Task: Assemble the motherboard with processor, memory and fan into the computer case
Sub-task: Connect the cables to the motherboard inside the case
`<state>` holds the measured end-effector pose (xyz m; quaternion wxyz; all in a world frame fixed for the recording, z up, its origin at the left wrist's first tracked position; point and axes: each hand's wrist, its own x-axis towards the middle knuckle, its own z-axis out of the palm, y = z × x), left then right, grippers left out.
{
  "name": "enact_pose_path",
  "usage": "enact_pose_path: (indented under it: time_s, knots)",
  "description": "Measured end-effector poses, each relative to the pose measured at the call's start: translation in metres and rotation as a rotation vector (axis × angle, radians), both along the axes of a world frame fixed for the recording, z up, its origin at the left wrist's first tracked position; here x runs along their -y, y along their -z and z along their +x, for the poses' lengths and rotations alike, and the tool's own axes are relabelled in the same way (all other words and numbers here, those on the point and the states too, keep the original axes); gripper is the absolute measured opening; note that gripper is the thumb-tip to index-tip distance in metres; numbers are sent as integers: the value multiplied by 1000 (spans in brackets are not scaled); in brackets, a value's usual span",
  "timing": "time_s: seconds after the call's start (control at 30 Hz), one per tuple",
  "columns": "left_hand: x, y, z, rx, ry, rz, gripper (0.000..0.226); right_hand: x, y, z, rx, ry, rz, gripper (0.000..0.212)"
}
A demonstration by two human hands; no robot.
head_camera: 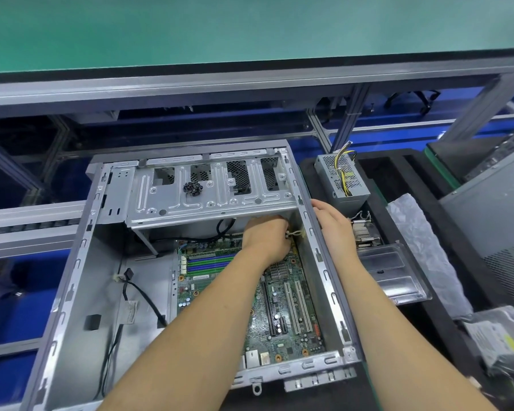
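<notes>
An open grey computer case point(80, 262) lies on its side in front of me. A green motherboard point(285, 315) with blue and green memory slots point(211, 262) lies inside it on the right. My left hand point(267, 237) reaches deep into the case under the drive cage point(211, 188), fingers curled around a small white cable connector point(294, 232) at the board's far right corner. My right hand point(334, 223) rests outside on the case's right wall, fingers straight along its rim. The processor and fan spot is hidden by my left arm.
A heap of black screws point(192, 188) sits on the drive cage. A power supply point(341, 179) with yellow wires stands to the right on black foam. A cooler with heatsink point(365, 232), a clear plastic tray point(392, 274), bagged parts point(499, 339) and another case point(493, 221) lie further right. Loose black cables point(143, 295) run inside the case's left.
</notes>
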<state>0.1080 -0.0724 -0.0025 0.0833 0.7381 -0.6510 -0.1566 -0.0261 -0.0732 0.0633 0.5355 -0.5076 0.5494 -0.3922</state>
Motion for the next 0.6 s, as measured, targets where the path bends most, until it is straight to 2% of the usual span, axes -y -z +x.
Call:
enact_pose_path:
  time_s: [0.17,0.6]
  knots:
    - [-1,-1,1,-60,-6,87,20,-1,0,-1,-1,-1,5,28]
    - [-3,-5,0,-41,30,54,15,0,0,0,-12,2,16,30]
